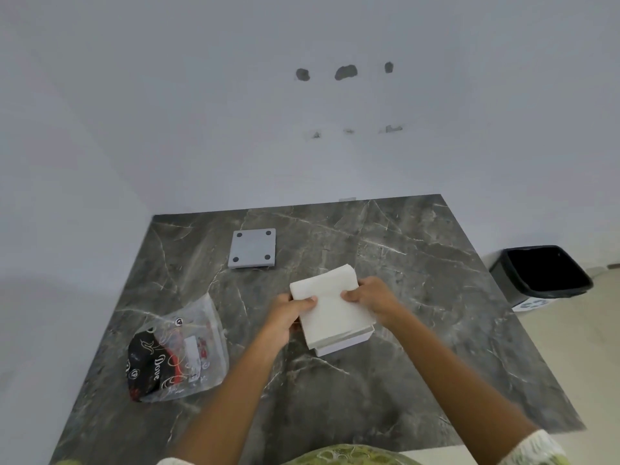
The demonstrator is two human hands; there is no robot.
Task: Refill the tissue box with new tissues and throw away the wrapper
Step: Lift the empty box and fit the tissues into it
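A white stack of tissues [330, 307] sits tilted on top of the open white tissue box [349, 344] in the middle of the dark marble table. My left hand [288, 317] grips the stack's left edge, thumb on top. My right hand [370, 298] holds its right edge. Only the box's near rim shows under the stack. The empty clear plastic wrapper [177, 354] with black and red print lies at the left. A grey square box lid [252, 248] with four dark dots lies farther back.
The marble table [419, 364] ends against a white wall at the back and left. A black bin [545, 273] with a dark liner stands on the floor past the table's right edge.
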